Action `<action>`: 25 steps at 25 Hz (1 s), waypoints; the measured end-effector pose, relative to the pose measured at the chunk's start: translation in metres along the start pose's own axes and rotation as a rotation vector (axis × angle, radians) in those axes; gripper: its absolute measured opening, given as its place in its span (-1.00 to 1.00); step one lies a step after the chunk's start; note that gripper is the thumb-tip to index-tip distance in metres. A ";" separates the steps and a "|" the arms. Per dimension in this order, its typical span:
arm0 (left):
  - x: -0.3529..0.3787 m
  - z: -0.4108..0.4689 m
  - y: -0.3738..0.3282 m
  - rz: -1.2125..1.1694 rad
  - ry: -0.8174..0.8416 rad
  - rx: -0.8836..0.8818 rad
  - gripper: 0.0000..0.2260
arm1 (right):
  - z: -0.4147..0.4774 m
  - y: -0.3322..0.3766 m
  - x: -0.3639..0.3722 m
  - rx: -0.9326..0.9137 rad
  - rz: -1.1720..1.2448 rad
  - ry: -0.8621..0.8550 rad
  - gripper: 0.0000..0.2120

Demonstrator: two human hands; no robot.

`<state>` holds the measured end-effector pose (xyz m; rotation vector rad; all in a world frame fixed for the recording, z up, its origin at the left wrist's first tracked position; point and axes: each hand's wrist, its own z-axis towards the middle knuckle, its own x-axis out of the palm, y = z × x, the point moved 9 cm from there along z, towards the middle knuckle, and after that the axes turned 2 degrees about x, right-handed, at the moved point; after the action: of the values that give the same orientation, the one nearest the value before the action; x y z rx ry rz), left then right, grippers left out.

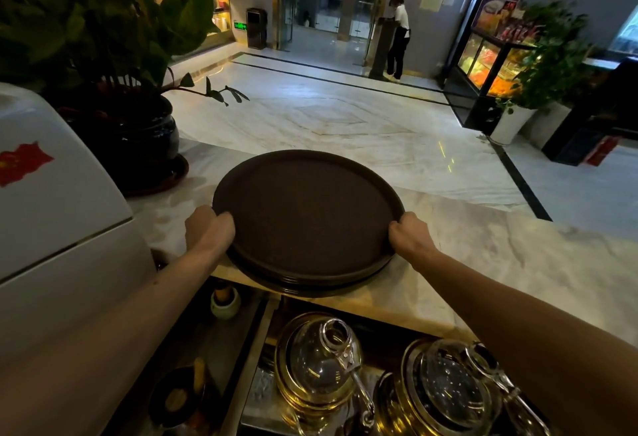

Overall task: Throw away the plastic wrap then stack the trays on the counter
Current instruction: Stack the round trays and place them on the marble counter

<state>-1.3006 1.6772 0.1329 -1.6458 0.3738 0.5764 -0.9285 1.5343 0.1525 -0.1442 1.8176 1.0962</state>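
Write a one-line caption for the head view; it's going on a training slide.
Both hands, left hand and right hand, grip the top tray on the marble counter.

The marble counter (483,256) carries a stack of round brown trays (307,218) near its front edge. A dark glazed plant pot (138,138) on a saucer stands at the counter's left end.
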 end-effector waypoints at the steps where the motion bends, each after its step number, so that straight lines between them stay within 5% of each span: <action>1: -0.001 0.000 0.001 0.006 -0.014 -0.003 -0.92 | -0.001 0.000 0.002 -0.001 0.002 0.001 -0.77; 7: 0.001 -0.002 0.011 -0.033 -0.024 -0.027 -0.85 | -0.002 0.001 0.005 -0.023 -0.007 -0.015 -0.88; 21: 0.002 -0.009 0.006 -0.027 -0.058 0.008 -0.79 | 0.003 -0.010 0.011 -0.005 -0.118 -0.035 -0.74; 25: -0.002 -0.021 -0.014 0.026 -0.066 0.144 -0.70 | -0.001 -0.007 0.011 -0.007 -0.218 -0.022 -0.68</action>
<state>-1.2912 1.6584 0.1468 -1.4821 0.3802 0.6075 -0.9308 1.5329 0.1397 -0.3251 1.7329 0.9468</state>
